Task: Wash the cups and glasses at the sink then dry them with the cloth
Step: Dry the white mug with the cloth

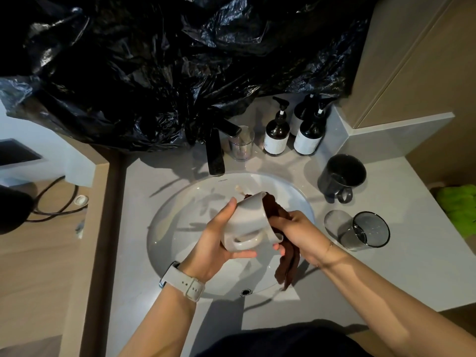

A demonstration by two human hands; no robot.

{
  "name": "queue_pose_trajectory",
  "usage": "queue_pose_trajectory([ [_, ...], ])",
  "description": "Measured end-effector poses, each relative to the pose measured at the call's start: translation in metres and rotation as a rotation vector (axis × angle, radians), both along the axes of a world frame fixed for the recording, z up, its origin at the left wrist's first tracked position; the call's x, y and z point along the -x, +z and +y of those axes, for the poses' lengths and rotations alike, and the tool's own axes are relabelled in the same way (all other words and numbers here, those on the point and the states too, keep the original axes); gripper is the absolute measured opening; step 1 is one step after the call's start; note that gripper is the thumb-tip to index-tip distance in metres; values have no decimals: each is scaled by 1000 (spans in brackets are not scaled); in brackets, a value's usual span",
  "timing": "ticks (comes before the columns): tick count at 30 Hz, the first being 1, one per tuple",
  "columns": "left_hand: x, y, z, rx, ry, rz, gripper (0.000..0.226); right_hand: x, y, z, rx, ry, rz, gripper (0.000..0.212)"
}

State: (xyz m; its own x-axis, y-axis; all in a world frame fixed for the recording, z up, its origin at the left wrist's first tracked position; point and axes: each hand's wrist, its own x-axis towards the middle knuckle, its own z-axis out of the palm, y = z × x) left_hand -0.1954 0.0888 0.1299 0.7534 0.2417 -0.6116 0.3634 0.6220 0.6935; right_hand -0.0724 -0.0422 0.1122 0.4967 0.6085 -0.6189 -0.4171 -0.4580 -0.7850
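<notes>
2 mugs, 2 glasses; left hand cradles 1 white mug, right hand grips brown cloth pushed inside.

Tilted white mug, brown cloth stuffed inside

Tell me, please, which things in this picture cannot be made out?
Head view only:
- Inside of the white mug: filled by the brown cloth.
- Right hand fingertips: buried in the cloth.
- Third pump bottle: behind the front bottles, under the black plastic sheet.
- Bottle labels: too small.
- Green item: cut off by the right edge.
</notes>
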Motion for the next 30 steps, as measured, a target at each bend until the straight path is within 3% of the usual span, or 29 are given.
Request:
queue_pose_trajectory([
  [4, 2, -3, -2, 82, 89, -8, 33, 3, -4, 4, 83, 0, -217, 38],
  [9, 0, -16, -9, 229, 307, 31, 28, -1, -1, 7, 15, -263, -429, 14],
  [12, -4, -22, -12, 206, 449, -61, 33, 2, 7, 0, -111, -411, -291, 17],
  [17, -22, -23, -26, -19, 609, -97, 50, 44, 8, 5, -215, -330, 113, 42],
  [19, -27, -20, -30, -58, 704, -53, 55, 53, 14, 9, -319, -349, 264, 43],
  [21, -29, -20, -29, -153, 746, -8, 58, 54, 18, 9, -394, -361, 235, 35],
  [25, -30, -21, -27, -365, 786, -5, 46, 45, 16, 3, -357, -239, 44, 52],
  [30, -25, -24, -29, -479, 772, -46, 46, 37, 18, -1, -341, -184, -67, 35],
])
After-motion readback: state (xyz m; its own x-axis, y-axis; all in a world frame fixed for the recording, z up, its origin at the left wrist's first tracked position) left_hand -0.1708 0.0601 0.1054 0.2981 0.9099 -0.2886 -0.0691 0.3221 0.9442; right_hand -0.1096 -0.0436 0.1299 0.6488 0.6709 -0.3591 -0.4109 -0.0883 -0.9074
